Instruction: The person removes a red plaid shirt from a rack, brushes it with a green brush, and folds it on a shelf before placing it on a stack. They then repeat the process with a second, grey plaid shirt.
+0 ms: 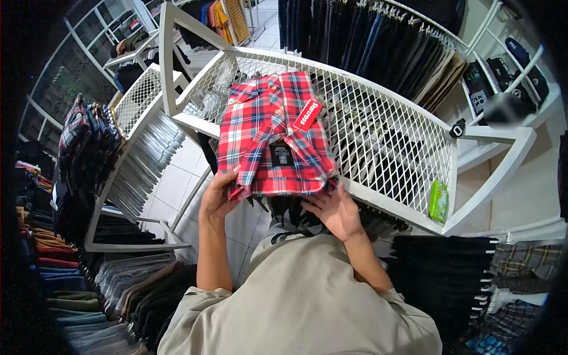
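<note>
A folded red plaid shirt [242,139] lies on the white mesh rack top [378,130], its collar toward me. A red tag [306,115] rests on it, and a black label [281,155] shows inside the collar. At the shirt's near left corner, my left hand [219,194] grips the fabric, thumb on top and the other fingers mostly hidden. My right hand [336,211] is at the near right corner, palm up with its fingers apart, some fingertips hidden at the shirt's edge.
A green packet [438,201] lies at the rack's right end. Hanging trousers [367,44] stand behind it. On the left are hanging clothes [83,148] and a second white rack [139,97]. Folded dark clothes [438,284] lie at the lower right.
</note>
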Demonstrator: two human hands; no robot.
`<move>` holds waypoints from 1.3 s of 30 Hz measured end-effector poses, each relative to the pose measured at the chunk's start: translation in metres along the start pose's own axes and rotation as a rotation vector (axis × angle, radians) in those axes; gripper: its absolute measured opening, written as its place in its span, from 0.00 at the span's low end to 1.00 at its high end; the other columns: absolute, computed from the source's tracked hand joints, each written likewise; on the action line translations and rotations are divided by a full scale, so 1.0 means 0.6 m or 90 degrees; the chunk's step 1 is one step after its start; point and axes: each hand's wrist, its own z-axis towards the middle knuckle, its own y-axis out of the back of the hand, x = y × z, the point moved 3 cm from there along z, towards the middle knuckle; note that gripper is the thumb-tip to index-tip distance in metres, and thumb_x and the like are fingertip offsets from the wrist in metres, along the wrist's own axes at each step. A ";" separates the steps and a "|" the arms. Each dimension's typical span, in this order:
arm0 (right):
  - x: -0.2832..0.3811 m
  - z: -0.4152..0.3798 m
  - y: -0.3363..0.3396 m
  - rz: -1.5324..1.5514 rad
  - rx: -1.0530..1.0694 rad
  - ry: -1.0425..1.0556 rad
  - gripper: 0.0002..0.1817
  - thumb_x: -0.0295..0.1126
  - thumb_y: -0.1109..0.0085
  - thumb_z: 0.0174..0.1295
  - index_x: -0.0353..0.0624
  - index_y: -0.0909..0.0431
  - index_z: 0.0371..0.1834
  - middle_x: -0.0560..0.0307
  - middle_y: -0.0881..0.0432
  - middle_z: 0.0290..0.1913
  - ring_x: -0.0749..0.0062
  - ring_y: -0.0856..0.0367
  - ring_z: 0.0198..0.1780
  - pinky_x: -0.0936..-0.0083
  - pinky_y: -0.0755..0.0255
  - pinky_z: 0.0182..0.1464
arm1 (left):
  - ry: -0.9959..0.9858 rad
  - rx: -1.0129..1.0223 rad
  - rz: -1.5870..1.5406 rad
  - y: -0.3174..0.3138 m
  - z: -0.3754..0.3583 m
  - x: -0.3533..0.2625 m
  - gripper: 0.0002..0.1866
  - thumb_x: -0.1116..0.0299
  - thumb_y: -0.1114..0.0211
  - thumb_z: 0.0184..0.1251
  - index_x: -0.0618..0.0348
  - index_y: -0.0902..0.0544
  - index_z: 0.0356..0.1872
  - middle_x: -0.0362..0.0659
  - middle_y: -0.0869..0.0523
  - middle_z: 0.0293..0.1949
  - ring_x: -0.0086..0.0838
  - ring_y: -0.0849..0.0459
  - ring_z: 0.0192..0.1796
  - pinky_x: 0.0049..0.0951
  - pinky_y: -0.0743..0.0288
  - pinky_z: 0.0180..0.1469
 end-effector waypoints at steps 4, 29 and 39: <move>0.004 0.023 -0.021 0.173 0.012 0.019 0.38 0.61 0.54 0.74 0.42 0.35 0.75 0.51 0.23 0.66 0.61 0.25 0.66 0.58 0.33 0.69 | 0.001 0.058 0.025 0.087 -0.031 -0.011 0.28 0.71 0.31 0.64 0.71 0.27 0.65 0.52 0.14 0.57 0.35 0.12 0.55 0.35 0.16 0.58; 0.031 0.200 -0.225 -0.321 0.002 -0.026 0.26 0.42 0.35 0.68 0.34 0.26 0.62 0.52 0.15 0.51 0.72 0.17 0.51 0.72 0.27 0.59 | -0.113 -0.124 0.404 0.068 -0.118 -0.197 0.25 0.67 0.25 0.61 0.65 0.20 0.58 0.39 0.14 0.42 0.21 0.18 0.42 0.24 0.25 0.47; 0.031 0.325 -0.356 -0.283 0.220 0.085 0.34 0.49 0.34 0.62 0.34 0.26 0.64 0.53 0.16 0.52 0.72 0.17 0.49 0.74 0.27 0.57 | -0.360 -0.317 0.502 -0.068 -0.230 -0.298 0.27 0.61 0.25 0.57 0.64 0.19 0.55 0.42 0.14 0.44 0.26 0.16 0.46 0.28 0.25 0.54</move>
